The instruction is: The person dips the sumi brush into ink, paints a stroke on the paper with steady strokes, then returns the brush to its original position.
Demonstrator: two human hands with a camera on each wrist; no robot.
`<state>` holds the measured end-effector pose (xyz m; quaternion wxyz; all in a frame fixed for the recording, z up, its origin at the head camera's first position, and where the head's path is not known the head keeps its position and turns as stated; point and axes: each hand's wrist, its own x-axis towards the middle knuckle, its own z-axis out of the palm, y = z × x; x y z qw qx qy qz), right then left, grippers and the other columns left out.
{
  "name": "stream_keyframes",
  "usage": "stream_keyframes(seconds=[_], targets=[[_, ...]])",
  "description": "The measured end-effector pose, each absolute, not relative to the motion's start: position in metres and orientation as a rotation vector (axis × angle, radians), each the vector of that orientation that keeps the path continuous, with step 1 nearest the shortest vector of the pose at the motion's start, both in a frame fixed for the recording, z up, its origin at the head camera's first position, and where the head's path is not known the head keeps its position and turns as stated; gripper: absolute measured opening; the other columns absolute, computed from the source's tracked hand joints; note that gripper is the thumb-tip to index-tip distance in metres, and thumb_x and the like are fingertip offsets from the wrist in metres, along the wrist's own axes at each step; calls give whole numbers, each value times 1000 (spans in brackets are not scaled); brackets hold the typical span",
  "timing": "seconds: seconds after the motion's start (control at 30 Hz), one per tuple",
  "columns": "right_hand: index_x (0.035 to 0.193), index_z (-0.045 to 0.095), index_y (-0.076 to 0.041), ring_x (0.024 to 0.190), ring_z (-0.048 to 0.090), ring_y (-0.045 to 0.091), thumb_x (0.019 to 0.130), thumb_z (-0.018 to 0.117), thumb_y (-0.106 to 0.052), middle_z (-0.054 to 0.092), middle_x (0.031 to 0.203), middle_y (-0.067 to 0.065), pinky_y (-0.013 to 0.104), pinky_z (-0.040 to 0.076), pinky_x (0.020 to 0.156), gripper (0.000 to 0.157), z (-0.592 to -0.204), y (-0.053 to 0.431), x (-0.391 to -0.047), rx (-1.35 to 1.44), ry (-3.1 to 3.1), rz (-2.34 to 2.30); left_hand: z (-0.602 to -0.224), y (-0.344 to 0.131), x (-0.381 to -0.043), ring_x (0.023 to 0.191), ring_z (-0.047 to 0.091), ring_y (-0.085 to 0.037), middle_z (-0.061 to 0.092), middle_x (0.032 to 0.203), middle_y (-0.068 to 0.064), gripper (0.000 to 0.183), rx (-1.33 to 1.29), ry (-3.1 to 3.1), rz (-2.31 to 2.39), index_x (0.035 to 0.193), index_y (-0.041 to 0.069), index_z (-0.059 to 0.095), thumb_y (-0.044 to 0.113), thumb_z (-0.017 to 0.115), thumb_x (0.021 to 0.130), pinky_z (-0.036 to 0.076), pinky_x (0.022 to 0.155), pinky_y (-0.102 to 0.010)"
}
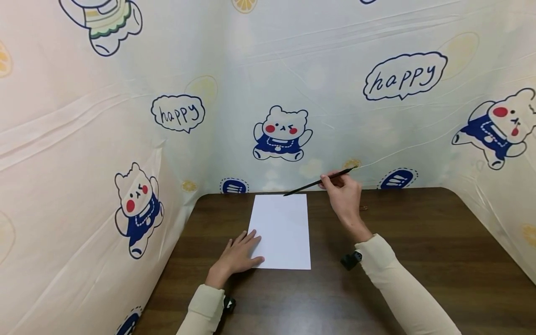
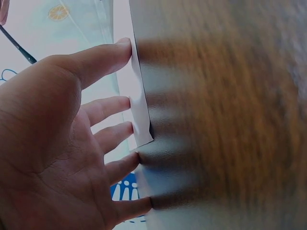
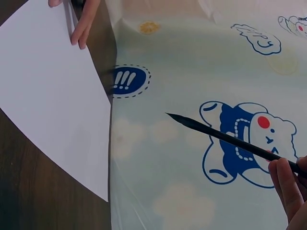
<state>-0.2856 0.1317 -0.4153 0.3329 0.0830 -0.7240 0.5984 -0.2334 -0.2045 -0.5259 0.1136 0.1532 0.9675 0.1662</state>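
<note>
A blank white sheet of paper (image 1: 282, 232) lies near the far edge of the wooden table. My left hand (image 1: 237, 255) rests on its lower left side, fingers spread; in the left wrist view the thumb and two fingertips reach the paper (image 2: 140, 105), while the other two touch the table beyond its corner. My right hand (image 1: 344, 195) pinches a dark calligraphy brush (image 1: 311, 184) between thumb and fingers, to the right of the sheet. The brush slants down to the left, its tip over the paper's top edge in the head view. In the right wrist view, its dark bristles (image 3: 182, 120) taper to a point.
Cloth (image 1: 326, 116) printed with bears and "happy" bubbles hangs close behind and beside the wooden table (image 1: 423, 242). A tiny brownish thing (image 1: 363, 208) lies right of my right hand. Small black devices (image 1: 351, 260) sit at both wrists.
</note>
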Motion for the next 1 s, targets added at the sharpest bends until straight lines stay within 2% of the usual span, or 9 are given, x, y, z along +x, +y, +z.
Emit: stream_keyframes(seconds=[0.27,0.47,0.7,1.0], targets=[[98,75,3,77,80,38,98,79,-15,80,89,21,12,57,65,18,-414,119,-288,230,-1874,1602,-522,-204,-235,164,22,-42,30,176,-8,74,455,2837,484,161,17,48,48,72,98,16,126,-77],[98,75,2,78,80,40,98,79,-15,80,89,22,10,56,65,17,-414,108,-288,241,-1883,1620,-522,-203,-233,165,21,-40,30,177,-7,74,442,2825,490,162,17,48,48,71,99,16,126,-77],[97,75,-1,76,80,33,99,78,-14,80,87,18,12,58,67,14,-416,96,-291,258,-1914,1596,-522,-202,-232,164,22,-40,30,176,-8,73,450,2829,518,161,16,48,46,72,100,16,125,-78],[98,74,0,78,80,34,99,77,-11,80,89,19,15,60,68,11,-420,81,-293,250,-1938,1634,-522,-204,-233,164,22,-41,31,176,-9,73,455,2833,518,161,16,49,46,73,99,15,125,-78]])
